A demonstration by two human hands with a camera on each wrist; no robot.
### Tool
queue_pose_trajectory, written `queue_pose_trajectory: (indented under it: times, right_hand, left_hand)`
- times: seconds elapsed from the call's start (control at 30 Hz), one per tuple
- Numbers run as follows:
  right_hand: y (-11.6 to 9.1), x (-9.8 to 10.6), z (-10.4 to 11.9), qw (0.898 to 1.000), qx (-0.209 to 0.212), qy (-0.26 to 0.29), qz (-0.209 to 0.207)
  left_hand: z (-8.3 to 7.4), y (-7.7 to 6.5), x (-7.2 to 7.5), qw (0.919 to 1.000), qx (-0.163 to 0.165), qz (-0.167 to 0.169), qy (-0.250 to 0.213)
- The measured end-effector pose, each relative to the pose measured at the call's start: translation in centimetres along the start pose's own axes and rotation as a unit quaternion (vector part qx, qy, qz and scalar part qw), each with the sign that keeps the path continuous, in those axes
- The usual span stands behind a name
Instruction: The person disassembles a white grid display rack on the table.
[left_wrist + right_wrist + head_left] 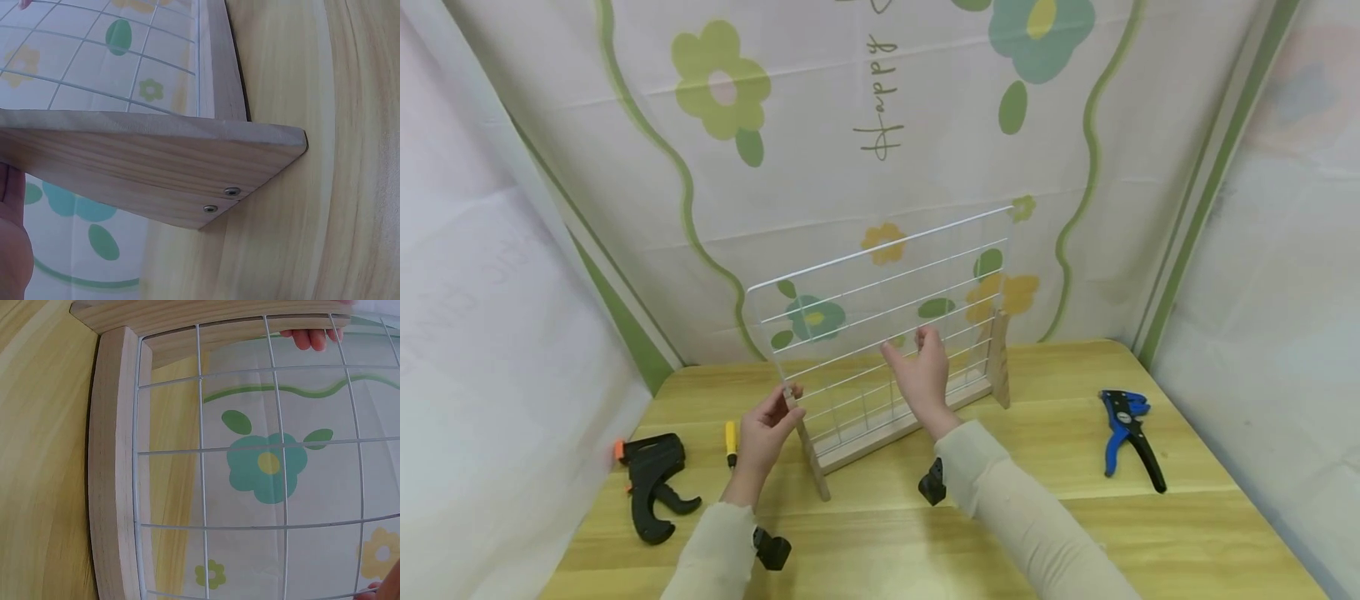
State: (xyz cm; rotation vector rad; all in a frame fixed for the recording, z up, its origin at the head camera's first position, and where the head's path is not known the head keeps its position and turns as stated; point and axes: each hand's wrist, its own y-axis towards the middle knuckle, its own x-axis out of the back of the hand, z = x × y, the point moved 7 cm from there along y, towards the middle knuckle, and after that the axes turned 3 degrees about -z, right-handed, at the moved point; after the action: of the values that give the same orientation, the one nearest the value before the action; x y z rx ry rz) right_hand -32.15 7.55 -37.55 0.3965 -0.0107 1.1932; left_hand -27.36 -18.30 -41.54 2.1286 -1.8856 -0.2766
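Note:
A white wire grid stands upright in a wooden base with a long bottom rail and two tapered side legs. My left hand grips the upper end of the left wooden leg, thumb on the near side and fingers round the far side. Two metal bolts show low on that leg's outer face. My right hand is at the middle of the grid, thumb and index finger apart. In the right wrist view its fingertips are right by the wires at the lower right corner.
On the wood-patterned table, a black clamp with orange tips lies at the left, beside a yellow-handled tool. Blue and black wire-stripper pliers lie at the right. A flower-printed cloth hangs behind the rack.

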Motion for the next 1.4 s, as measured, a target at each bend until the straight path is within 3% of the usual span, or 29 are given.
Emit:
queue_pose_trajectory:
  times: [0.1,0.33,0.63,1.03,1.4]
  right_hand:
    - [-0.3,0.0,0.2,1.000,0.013,0.005,-0.003]
    - [-0.7,0.1,0.3,1.000,0.018,0.013,-0.008]
    - [-0.8,0.1,0.2,1.000,0.001,0.027,-0.012]
    - [-0.1,0.3,1.4,0.999,0.023,0.028,-0.030]
    - [0.2,0.1,2.0,0.999,0.018,0.028,-0.025]
  left_hand:
    - [-0.7,-0.5,-0.1,0.9999,-0.011,-0.004,0.006]
    - [0.7,-0.8,0.1,0.9989,-0.017,-0.039,-0.019]
    - [1.0,-1.1,-0.2,0.9962,-0.063,-0.048,-0.035]
    - [1.4,-0.8,-0.2,0.9963,-0.056,-0.054,-0.038]
    - [1.5,-0.6,-0.1,0.9963,-0.044,-0.055,-0.049]
